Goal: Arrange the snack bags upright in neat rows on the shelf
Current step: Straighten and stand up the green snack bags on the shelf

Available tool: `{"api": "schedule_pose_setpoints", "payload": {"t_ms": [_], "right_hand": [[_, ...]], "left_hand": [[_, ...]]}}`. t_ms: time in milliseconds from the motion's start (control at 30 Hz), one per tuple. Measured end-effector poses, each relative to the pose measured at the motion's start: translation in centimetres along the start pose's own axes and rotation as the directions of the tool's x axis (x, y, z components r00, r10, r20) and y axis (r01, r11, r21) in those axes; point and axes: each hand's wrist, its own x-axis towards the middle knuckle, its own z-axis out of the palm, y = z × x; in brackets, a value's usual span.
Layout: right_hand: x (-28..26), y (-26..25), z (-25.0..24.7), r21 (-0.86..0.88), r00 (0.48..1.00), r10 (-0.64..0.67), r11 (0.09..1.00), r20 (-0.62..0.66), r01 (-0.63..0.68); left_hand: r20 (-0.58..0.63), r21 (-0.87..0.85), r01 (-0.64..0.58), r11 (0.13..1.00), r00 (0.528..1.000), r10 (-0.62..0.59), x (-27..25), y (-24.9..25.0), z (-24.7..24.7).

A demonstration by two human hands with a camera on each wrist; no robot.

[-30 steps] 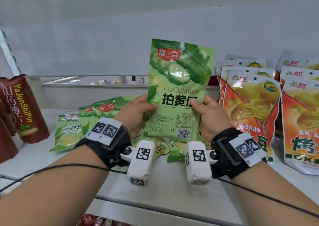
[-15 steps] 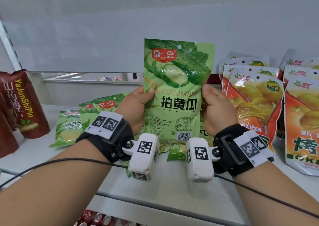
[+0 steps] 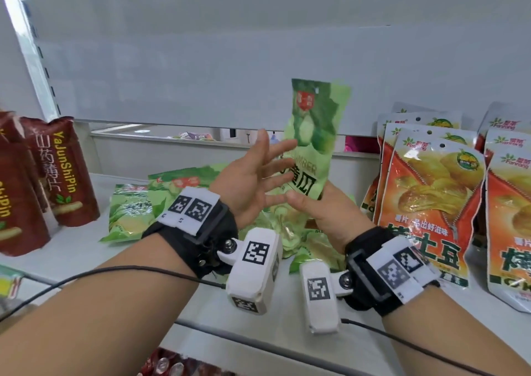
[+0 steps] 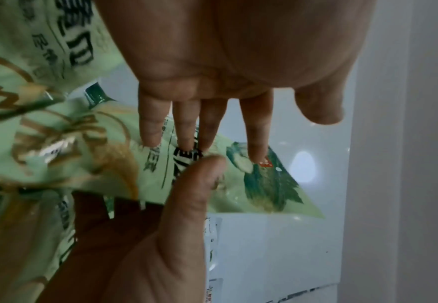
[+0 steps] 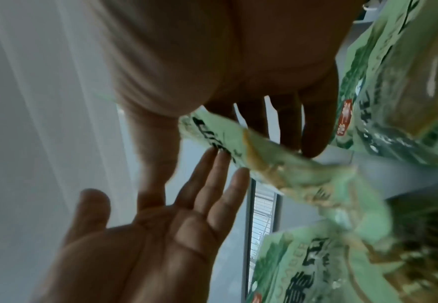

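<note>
My right hand (image 3: pixel 317 213) pinches the lower part of a green cucumber snack bag (image 3: pixel 313 134), thumb in front and fingers behind. The bag stands upright above the shelf (image 3: pixel 86 249), turned partly edge-on. My left hand (image 3: pixel 258 180) is open beside it, with spread, straight fingers reaching across the bag's front. In the left wrist view the fingers (image 4: pixel 199 123) point at the bag (image 4: pixel 264 184). In the right wrist view the bag (image 5: pixel 264 155) sits between thumb and fingers, with the left palm (image 5: pixel 147 246) open next to it. Several more green bags (image 3: pixel 161 197) lie flat in a heap below.
Orange potato-chip bags (image 3: pixel 431 203) stand upright in rows at the right. Dark red bags (image 3: pixel 60 174) stand at the left. The white back wall is close behind. Cans (image 3: pixel 166 364) show on the level below the shelf's front rail.
My left hand has let go of the green bag and spread open. The bag has turned from facing me to partly edge-on, held by my right hand alone.
</note>
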Motion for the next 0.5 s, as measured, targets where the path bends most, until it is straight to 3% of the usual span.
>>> {"api": "schedule_pose_setpoints", "payload": {"t_ms": [100, 200, 333, 500], "right_hand": [[0.5, 0.6, 0.6, -0.061, 0.988, 0.0, 0.998, -0.152, -0.01], [1.1, 1.2, 0.1, -0.095, 0.968, 0.026, 0.994, -0.25, -0.051], [1.4, 1.0, -0.5, -0.149, 0.945, 0.025, 0.986, -0.325, -0.078], [1.3, 0.2, -0.9, -0.185, 0.934, -0.011, 0.981, -0.358, -0.059]], "left_hand": [[-0.013, 0.015, 0.022, 1.0, 1.0, -0.022, -0.4, -0.3, -0.4], [-0.192, 0.065, -0.011, 0.998, 0.981, 0.023, -0.6, -0.4, -1.6], [-0.46, 0.222, -0.024, 0.975, 0.879, 0.126, -1.2, -0.5, -4.7], [-0.594, 0.402, 0.066, 0.913, 0.778, 0.206, -3.1, -0.2, -9.1]]}}
